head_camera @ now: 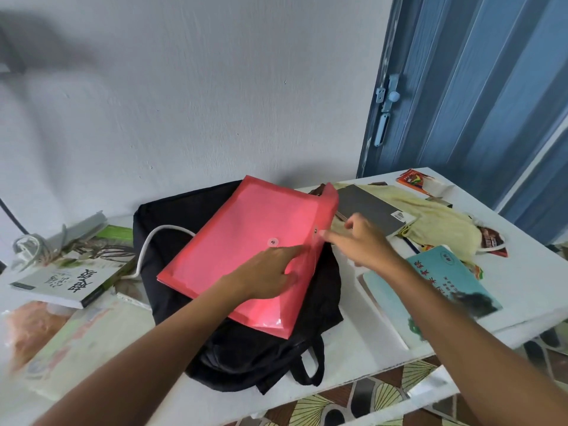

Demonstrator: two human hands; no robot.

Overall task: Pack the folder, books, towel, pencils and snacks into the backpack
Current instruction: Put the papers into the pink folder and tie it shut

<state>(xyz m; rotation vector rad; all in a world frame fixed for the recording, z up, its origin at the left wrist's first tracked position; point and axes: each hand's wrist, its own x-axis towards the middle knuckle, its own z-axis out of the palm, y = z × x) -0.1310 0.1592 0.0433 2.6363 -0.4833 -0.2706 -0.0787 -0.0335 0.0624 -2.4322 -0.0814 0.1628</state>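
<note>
Folder: flat red translucent plastic folder with a snap-button flap (246,247), lying slantwise on top of the black fabric backpack (246,348), not yet inside it.
Backpack: lies flat on the white worktop (338,364), carry handle toward the near edge; I cannot make out an open mouth from this angle.
Left hand (270,278): rests palm-down on the folder's lower half, fingers straight and close together, index pointing at the snap button; pressing, not pinching.
Right hand (362,241): at the folder's right edge by the half-raised flap, fingers loosely spread; fingertips near or touching the flap's snap, contact unclear, nothing plainly held.
Step in hand: looks like closing the flap before packing.
Handling, folder: judged light, thin, bendy and slick; likely to slide off the soft bag. Best taken by a long edge, thumb over and fingers under, then fed in edge-first.
Other task things, right: grey hardcover book (372,210), pale yellow crumpled towel (439,222), teal paperback book (445,287), red snack packet (415,179) at the far corner.
Left side: white and green books (70,278), stacked.
Pencils: not identifiable.
</note>
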